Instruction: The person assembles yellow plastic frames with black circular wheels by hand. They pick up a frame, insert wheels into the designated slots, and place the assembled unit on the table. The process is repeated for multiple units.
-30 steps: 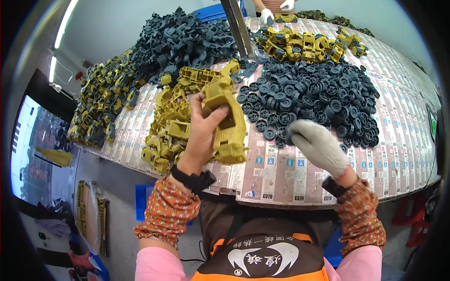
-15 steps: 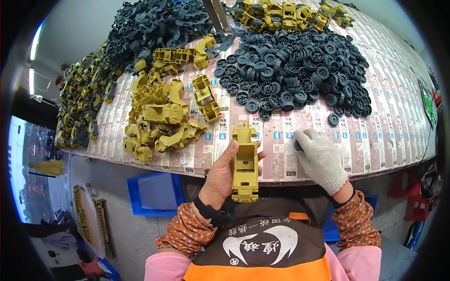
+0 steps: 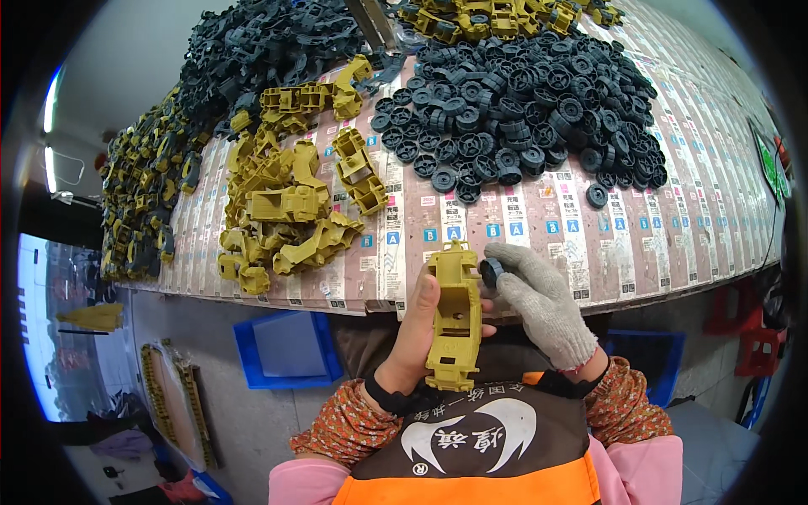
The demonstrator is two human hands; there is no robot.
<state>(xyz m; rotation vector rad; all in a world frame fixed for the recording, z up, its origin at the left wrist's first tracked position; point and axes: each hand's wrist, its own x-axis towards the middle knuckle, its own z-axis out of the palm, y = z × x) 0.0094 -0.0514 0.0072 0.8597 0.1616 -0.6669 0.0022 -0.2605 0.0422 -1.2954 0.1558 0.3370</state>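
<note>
Bare, my left hand (image 3: 414, 324) is closed round a yellow plastic toy vehicle body (image 3: 455, 353), held lengthwise just off the table's near edge with its hollow side showing. My right hand (image 3: 543, 303), in a pale knitted glove, pinches a small black toy wheel (image 3: 490, 271) between thumb and fingers. That wheel is beside the upper right side of the body; whether they touch I cannot tell. Beyond the hands lies a big heap of black wheels (image 3: 522, 109). More yellow vehicle bodies (image 3: 290, 204) are piled to the left of my hands.
Dark plastic parts (image 3: 261, 63) form a heap at the far left, above a pile of yellow-and-dark pieces (image 3: 139, 202). Other yellow bodies (image 3: 497, 18) lie at the back around a metal post (image 3: 370, 23). Below the printed-covered table (image 3: 673, 244) stands a blue bin (image 3: 286, 347).
My right hand has moved left from the tabletop to the vehicle body, carrying the wheel. My left hand has shifted slightly right and nearer me with the body.
</note>
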